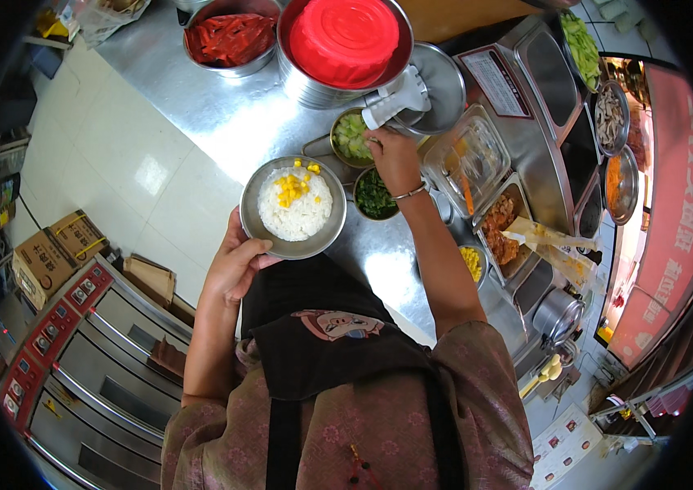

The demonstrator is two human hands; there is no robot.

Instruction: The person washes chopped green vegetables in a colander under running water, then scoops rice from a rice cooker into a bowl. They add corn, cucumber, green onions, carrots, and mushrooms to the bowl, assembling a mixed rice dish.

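My left hand point(241, 257) holds a steel bowl point(253, 229) by its lower left rim, thumb over the edge. White rice point(292, 222) is mounded in it, with corn kernels point(290, 188) on top and near the upper rim. My right hand point(392, 156) reaches to the right edge of a bowl of chopped pale green vegetable point(351, 136); its fingertips are bent, and whether they grip any pieces I cannot tell. Just below, beside my right wrist, stands a bowl of chopped dark greens point(374, 193). A bowl of corn point(471, 263) lies right of my right forearm.
A large steel pot with a red plastic lid point(346, 37) and a bowl of red packets point(230, 40) stand at the back of the steel counter point(199, 116). To the right are a clear plastic container point(475, 153) and a tray of reddish meat point(501, 236). Ovens point(108, 367) stand lower left.
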